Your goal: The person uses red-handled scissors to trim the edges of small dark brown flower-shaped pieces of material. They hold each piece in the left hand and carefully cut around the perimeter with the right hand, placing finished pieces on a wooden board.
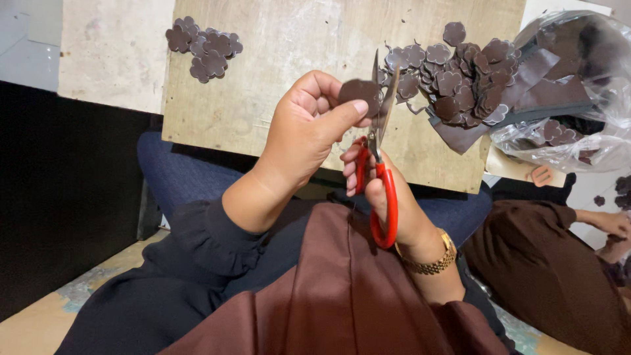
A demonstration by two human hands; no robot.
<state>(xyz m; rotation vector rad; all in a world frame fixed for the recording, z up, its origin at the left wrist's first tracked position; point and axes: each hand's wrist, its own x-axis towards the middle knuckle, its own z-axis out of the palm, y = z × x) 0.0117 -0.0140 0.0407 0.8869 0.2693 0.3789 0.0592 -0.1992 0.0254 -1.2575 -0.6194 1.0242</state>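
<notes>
My left hand (309,131) pinches a small dark brown fabric piece (358,92) between thumb and fingers, above my lap. My right hand (401,210) grips red-handled scissors (381,177), fingers through the loops. The metal blades point up and are parted around the right edge of the brown piece. A gold watch band sits on my right wrist.
A wooden board (289,59) lies ahead. A small cluster of flower-shaped brown cutouts (204,46) sits at its top left, a bigger heap (460,79) with fabric strips at the right. A clear plastic bag (578,98) holds more fabric. Another person's arm (605,223) is at right.
</notes>
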